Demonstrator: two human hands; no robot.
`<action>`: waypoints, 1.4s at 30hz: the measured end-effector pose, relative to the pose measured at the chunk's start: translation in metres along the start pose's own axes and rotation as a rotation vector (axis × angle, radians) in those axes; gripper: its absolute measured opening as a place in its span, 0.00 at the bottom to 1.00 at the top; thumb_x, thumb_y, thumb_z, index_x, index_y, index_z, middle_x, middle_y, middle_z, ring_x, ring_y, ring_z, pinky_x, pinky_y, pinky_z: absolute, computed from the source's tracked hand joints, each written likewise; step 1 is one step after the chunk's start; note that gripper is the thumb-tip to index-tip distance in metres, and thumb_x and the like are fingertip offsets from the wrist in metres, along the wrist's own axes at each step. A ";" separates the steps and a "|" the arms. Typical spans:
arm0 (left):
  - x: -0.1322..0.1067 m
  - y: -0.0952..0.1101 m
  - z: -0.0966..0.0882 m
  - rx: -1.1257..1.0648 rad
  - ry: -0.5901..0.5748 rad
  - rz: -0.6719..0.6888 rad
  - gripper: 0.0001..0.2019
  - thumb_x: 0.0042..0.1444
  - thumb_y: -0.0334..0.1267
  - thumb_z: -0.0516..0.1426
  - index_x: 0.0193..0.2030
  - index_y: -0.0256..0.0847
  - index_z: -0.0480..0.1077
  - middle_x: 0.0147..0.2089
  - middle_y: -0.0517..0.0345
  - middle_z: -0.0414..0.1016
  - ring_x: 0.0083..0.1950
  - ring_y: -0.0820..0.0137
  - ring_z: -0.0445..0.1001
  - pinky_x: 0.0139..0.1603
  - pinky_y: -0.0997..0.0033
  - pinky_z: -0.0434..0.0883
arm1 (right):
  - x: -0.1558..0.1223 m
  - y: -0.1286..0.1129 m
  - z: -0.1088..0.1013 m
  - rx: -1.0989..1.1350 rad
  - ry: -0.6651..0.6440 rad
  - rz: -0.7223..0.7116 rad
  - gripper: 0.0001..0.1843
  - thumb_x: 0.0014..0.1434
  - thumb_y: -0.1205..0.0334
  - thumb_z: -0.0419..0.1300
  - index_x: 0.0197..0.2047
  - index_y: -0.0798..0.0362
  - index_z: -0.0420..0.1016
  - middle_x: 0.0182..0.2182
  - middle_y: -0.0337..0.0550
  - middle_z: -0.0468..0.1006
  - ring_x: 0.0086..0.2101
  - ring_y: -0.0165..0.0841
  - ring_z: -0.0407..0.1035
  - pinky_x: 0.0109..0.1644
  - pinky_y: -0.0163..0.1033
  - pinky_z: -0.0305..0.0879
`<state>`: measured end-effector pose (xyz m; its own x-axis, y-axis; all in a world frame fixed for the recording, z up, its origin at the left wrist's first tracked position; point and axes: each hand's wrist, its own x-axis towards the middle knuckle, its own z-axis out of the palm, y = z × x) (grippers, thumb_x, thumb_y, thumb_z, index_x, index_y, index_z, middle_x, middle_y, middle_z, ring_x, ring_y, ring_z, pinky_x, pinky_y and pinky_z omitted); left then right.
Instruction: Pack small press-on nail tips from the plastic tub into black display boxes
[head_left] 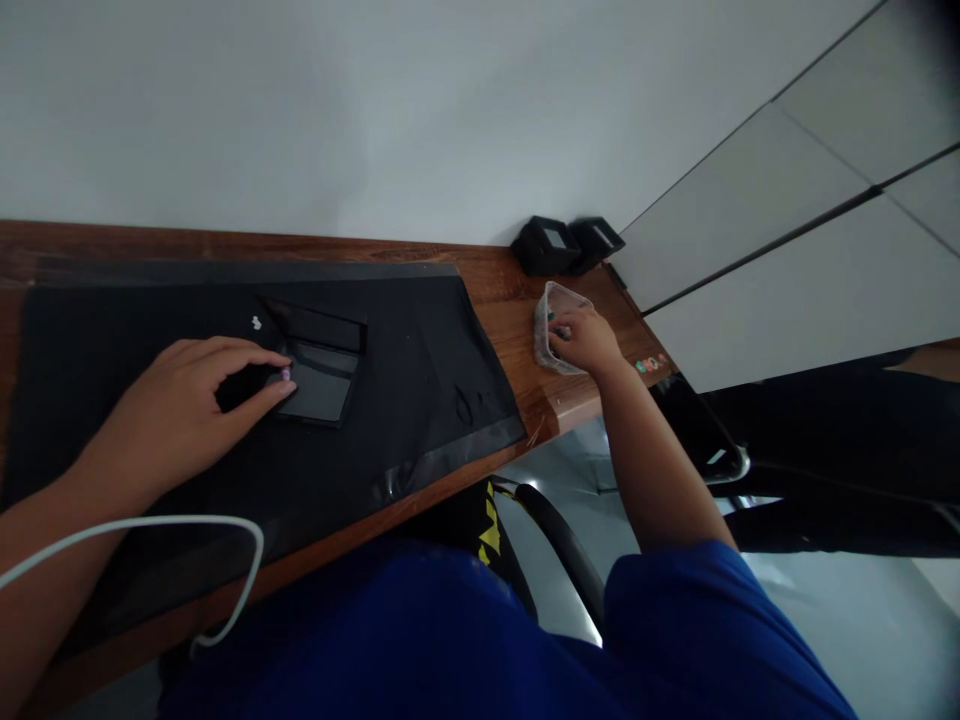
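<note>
On the black mat, my left hand (176, 420) pinches a small pinkish-purple piece (286, 374) between thumb and forefinger. These fingertips are at the left edge of an open, shallow black box (319, 385), whose lid (319, 327) stands raised at the back. Far to the right, my right hand (585, 340) reaches into a clear plastic tub (541, 350). Its fingers are curled down among small items in the tub, one of them greenish. What those fingertips hold, if anything, is hidden.
The black mat (420, 370) covers much of the wooden table (487, 300). Two black boxes (546, 245) stand by the wall behind the tub. Small round coloured pieces (649, 365) lie at the table's right end. A white cable (187, 520) crosses my left forearm.
</note>
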<state>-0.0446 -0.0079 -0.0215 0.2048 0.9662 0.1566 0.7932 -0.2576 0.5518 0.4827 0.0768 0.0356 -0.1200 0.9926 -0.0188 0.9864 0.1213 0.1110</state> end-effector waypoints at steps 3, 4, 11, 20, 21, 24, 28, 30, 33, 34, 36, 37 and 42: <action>0.000 -0.002 0.000 -0.009 -0.001 0.003 0.25 0.65 0.66 0.55 0.51 0.51 0.82 0.55 0.46 0.86 0.60 0.42 0.79 0.65 0.34 0.73 | 0.001 -0.002 0.001 -0.014 0.015 0.016 0.16 0.67 0.59 0.61 0.46 0.51 0.91 0.53 0.52 0.89 0.58 0.54 0.77 0.66 0.55 0.70; 0.000 -0.003 0.001 -0.010 -0.002 0.004 0.25 0.65 0.66 0.55 0.51 0.52 0.83 0.55 0.47 0.86 0.60 0.42 0.79 0.65 0.34 0.72 | 0.001 -0.002 0.001 -0.018 0.019 0.022 0.15 0.67 0.59 0.61 0.46 0.50 0.91 0.54 0.52 0.88 0.59 0.54 0.76 0.67 0.55 0.70; -0.001 -0.006 0.002 -0.005 -0.008 0.006 0.25 0.66 0.66 0.55 0.51 0.51 0.82 0.56 0.48 0.85 0.61 0.44 0.78 0.65 0.37 0.72 | -0.001 -0.002 0.004 -0.046 0.052 0.113 0.14 0.66 0.59 0.60 0.45 0.53 0.88 0.55 0.57 0.87 0.59 0.54 0.76 0.63 0.54 0.72; -0.002 -0.006 0.001 0.031 -0.035 0.009 0.27 0.68 0.64 0.54 0.55 0.47 0.82 0.58 0.46 0.84 0.63 0.45 0.77 0.68 0.41 0.71 | -0.008 0.017 0.012 0.261 0.409 0.184 0.04 0.65 0.59 0.57 0.41 0.48 0.72 0.40 0.53 0.83 0.42 0.47 0.75 0.51 0.50 0.71; -0.002 -0.006 0.001 0.033 -0.038 0.005 0.27 0.68 0.64 0.54 0.55 0.48 0.82 0.58 0.47 0.84 0.63 0.45 0.77 0.68 0.42 0.70 | -0.009 0.017 0.012 0.322 0.447 0.190 0.04 0.65 0.59 0.56 0.41 0.48 0.71 0.39 0.51 0.82 0.41 0.45 0.75 0.50 0.49 0.70; -0.002 -0.007 0.001 0.034 -0.039 -0.001 0.27 0.68 0.64 0.54 0.55 0.48 0.82 0.58 0.47 0.84 0.63 0.46 0.77 0.69 0.41 0.70 | -0.012 0.012 0.010 0.471 0.534 0.190 0.02 0.67 0.60 0.55 0.41 0.46 0.67 0.39 0.46 0.81 0.39 0.41 0.74 0.48 0.45 0.69; -0.003 -0.008 0.001 0.041 -0.040 0.000 0.27 0.68 0.65 0.53 0.55 0.48 0.81 0.59 0.47 0.84 0.63 0.45 0.76 0.67 0.41 0.70 | -0.015 0.007 0.005 0.527 0.601 0.198 0.02 0.66 0.63 0.55 0.40 0.46 0.65 0.36 0.41 0.77 0.37 0.37 0.72 0.46 0.43 0.67; -0.002 -0.008 0.001 0.038 -0.044 0.000 0.27 0.69 0.65 0.54 0.56 0.48 0.81 0.59 0.47 0.83 0.63 0.45 0.76 0.68 0.41 0.70 | -0.017 0.006 0.003 0.525 0.618 0.198 0.05 0.64 0.66 0.53 0.37 0.47 0.66 0.33 0.40 0.75 0.35 0.36 0.70 0.45 0.42 0.66; -0.002 -0.007 0.001 0.037 -0.040 0.005 0.28 0.68 0.65 0.54 0.55 0.47 0.81 0.59 0.47 0.83 0.63 0.45 0.77 0.68 0.40 0.70 | -0.021 0.007 -0.001 0.507 0.617 0.206 0.08 0.60 0.69 0.52 0.34 0.47 0.67 0.30 0.40 0.74 0.33 0.36 0.69 0.43 0.42 0.64; -0.001 -0.007 0.000 0.038 -0.038 0.007 0.28 0.68 0.65 0.53 0.55 0.46 0.81 0.58 0.46 0.83 0.63 0.44 0.77 0.68 0.39 0.70 | -0.022 0.007 -0.001 0.497 0.608 0.210 0.08 0.60 0.70 0.52 0.34 0.48 0.69 0.30 0.40 0.74 0.33 0.36 0.69 0.42 0.42 0.64; -0.001 -0.007 0.000 0.040 -0.037 0.006 0.28 0.68 0.65 0.53 0.54 0.46 0.82 0.58 0.46 0.84 0.62 0.44 0.77 0.68 0.38 0.71 | -0.024 0.008 -0.002 0.465 0.565 0.212 0.09 0.60 0.70 0.52 0.35 0.48 0.72 0.32 0.42 0.77 0.33 0.37 0.70 0.43 0.43 0.65; -0.001 -0.006 0.000 0.041 -0.039 0.001 0.28 0.67 0.65 0.53 0.54 0.46 0.82 0.58 0.46 0.84 0.62 0.44 0.77 0.68 0.38 0.71 | -0.024 0.009 -0.001 0.445 0.532 0.210 0.09 0.59 0.70 0.53 0.35 0.49 0.73 0.33 0.44 0.79 0.34 0.38 0.71 0.44 0.43 0.66; 0.000 -0.007 0.001 0.032 -0.045 -0.012 0.27 0.67 0.65 0.54 0.54 0.47 0.81 0.58 0.46 0.84 0.63 0.44 0.77 0.68 0.38 0.70 | -0.025 0.017 0.007 0.343 0.354 0.219 0.09 0.59 0.66 0.59 0.38 0.51 0.82 0.36 0.50 0.84 0.38 0.43 0.75 0.47 0.46 0.68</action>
<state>-0.0499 -0.0065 -0.0259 0.2201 0.9690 0.1122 0.8137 -0.2458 0.5267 0.5037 0.0536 0.0314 0.1203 0.9428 0.3108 0.9657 -0.0385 -0.2569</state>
